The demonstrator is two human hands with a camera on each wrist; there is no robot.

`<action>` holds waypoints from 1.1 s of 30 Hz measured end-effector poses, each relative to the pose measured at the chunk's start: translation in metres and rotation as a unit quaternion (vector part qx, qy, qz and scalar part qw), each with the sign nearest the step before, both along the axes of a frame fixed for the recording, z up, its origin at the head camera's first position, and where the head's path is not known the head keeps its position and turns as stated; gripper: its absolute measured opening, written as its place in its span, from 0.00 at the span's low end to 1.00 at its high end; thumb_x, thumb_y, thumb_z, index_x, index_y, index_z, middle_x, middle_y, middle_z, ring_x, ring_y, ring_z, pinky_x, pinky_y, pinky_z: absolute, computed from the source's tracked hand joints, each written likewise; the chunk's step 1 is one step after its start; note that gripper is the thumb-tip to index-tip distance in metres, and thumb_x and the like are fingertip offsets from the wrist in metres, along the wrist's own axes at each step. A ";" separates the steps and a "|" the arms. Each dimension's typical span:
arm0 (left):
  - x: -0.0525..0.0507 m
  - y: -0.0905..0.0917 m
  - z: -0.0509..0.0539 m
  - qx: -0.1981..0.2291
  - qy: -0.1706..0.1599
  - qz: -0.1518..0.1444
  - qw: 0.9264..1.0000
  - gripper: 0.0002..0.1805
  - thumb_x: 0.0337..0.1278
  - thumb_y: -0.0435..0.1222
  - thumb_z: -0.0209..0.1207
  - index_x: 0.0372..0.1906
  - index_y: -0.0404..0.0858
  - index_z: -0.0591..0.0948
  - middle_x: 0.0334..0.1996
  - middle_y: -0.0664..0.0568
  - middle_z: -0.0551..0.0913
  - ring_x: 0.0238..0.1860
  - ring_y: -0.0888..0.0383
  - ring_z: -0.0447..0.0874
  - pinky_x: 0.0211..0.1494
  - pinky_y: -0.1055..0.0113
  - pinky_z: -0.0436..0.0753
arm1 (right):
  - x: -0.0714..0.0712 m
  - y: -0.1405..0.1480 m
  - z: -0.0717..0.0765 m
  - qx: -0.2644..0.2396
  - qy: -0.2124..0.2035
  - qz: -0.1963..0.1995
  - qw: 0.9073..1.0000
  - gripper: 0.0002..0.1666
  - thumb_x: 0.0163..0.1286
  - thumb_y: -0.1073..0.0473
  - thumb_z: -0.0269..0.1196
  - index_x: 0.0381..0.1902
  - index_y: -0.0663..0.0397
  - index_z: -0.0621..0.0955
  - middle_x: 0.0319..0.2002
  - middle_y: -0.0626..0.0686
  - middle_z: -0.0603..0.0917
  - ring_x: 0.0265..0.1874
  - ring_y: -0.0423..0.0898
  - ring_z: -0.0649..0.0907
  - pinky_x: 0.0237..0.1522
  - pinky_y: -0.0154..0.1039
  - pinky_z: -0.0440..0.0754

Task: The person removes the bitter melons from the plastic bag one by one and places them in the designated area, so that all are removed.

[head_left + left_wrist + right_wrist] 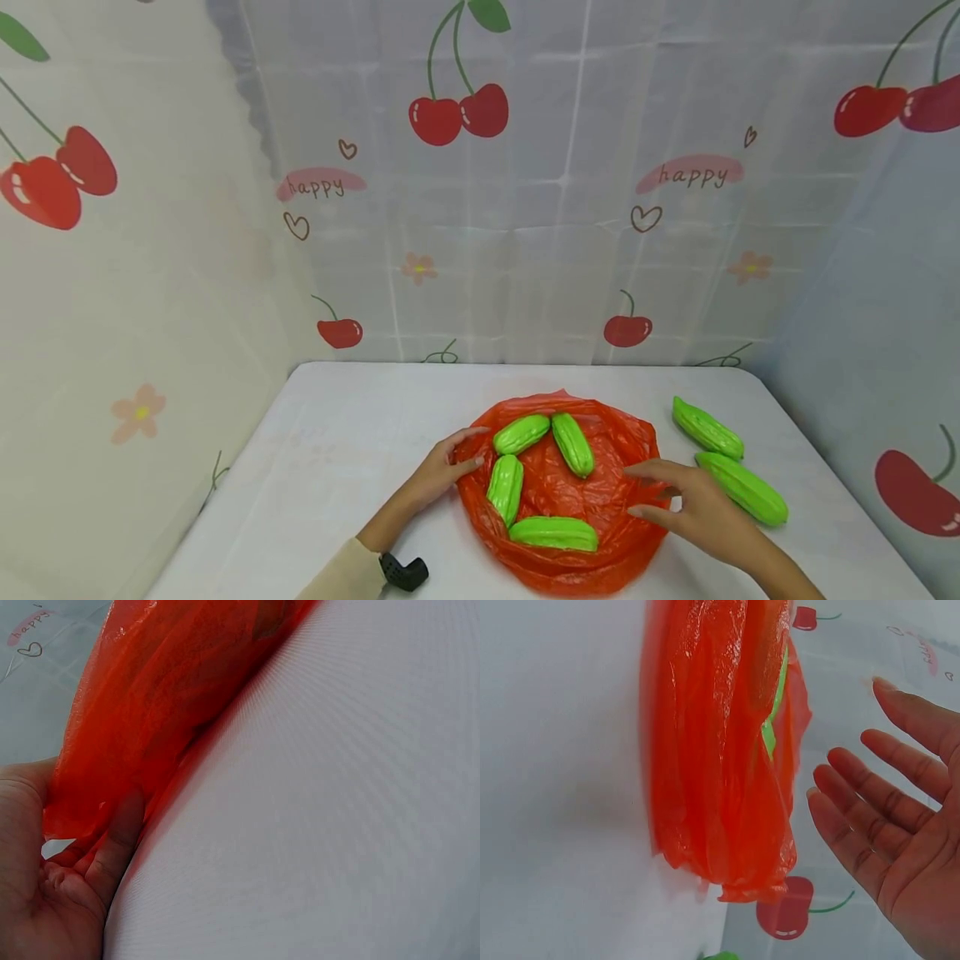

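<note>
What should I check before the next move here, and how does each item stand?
1. Bag mouth open: ok, the red bag gapes upward.
2. Bag held: ok, the left hand pinches its left edge.
3. Right hand free: ok, fingers spread, holding nothing.
4. Every gourd bagged: not ok; four green gourds lie inside, but two outside gourds lie on the table to the right.
5. Bag bottom intact: cannot tell, underside hidden.

I've got a white table (360, 425) here, and behind it a pale backdrop (525, 217): red cherries (435, 122), "happy" lettering (322, 185), orange flowers (418, 267) below!
</note>
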State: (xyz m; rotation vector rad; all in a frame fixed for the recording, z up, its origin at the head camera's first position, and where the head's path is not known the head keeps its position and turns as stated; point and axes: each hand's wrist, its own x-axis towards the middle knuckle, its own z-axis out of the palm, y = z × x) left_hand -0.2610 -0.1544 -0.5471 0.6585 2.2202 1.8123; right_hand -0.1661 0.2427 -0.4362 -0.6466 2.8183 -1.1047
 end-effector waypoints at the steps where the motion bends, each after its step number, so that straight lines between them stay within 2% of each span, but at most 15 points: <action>1: 0.000 0.000 -0.001 0.000 0.000 0.001 1.000 0.27 0.71 0.38 0.61 0.72 0.47 0.72 0.70 0.50 0.72 0.65 0.51 0.73 0.60 0.68 0.80 | 0.000 -0.002 -0.001 -0.005 -0.006 0.006 1.000 0.29 0.61 0.46 0.75 0.57 0.52 0.84 0.51 0.55 0.86 0.42 0.49 0.85 0.37 0.37 0.86; 6: 0.002 0.001 -0.003 0.005 -0.001 -0.002 1.000 0.27 0.71 0.37 0.60 0.72 0.45 0.72 0.70 0.49 0.72 0.66 0.50 0.73 0.60 0.69 0.79 | -0.001 -0.013 -0.006 -0.019 -0.024 0.034 0.999 0.29 0.62 0.45 0.73 0.57 0.53 0.84 0.49 0.54 0.86 0.43 0.51 0.84 0.38 0.37 0.86; 14: 0.002 0.000 -0.004 0.007 -0.002 0.000 1.000 0.27 0.71 0.37 0.61 0.72 0.45 0.72 0.70 0.49 0.72 0.66 0.50 0.74 0.60 0.68 0.80 | -0.004 -0.031 -0.013 -0.029 -0.033 0.089 0.995 0.29 0.65 0.43 0.71 0.58 0.51 0.84 0.52 0.52 0.86 0.47 0.52 0.84 0.43 0.38 0.86; 21: 0.001 -0.001 -0.003 0.007 -0.002 -0.001 1.000 0.27 0.70 0.37 0.61 0.72 0.45 0.72 0.70 0.50 0.72 0.67 0.50 0.72 0.61 0.68 0.79 | -0.009 -0.047 -0.022 -0.029 -0.051 0.114 0.992 0.28 0.65 0.43 0.71 0.58 0.50 0.84 0.52 0.51 0.86 0.48 0.50 0.83 0.45 0.39 0.85; 28: -0.001 -0.001 -0.002 0.007 -0.002 -0.003 1.000 0.27 0.71 0.37 0.61 0.72 0.45 0.72 0.70 0.49 0.72 0.65 0.51 0.73 0.60 0.68 0.80 | -0.015 -0.060 -0.026 -0.034 -0.064 0.151 0.986 0.31 0.64 0.42 0.71 0.59 0.53 0.83 0.53 0.51 0.86 0.48 0.49 0.83 0.46 0.41 0.85; 33: -0.002 -0.001 -0.001 0.005 -0.002 -0.008 1.000 0.27 0.71 0.38 0.61 0.72 0.46 0.72 0.70 0.49 0.72 0.64 0.51 0.74 0.59 0.68 0.81 | -0.017 -0.064 -0.029 -0.041 -0.074 0.162 0.983 0.31 0.65 0.44 0.71 0.59 0.55 0.83 0.53 0.51 0.86 0.48 0.48 0.83 0.46 0.42 0.85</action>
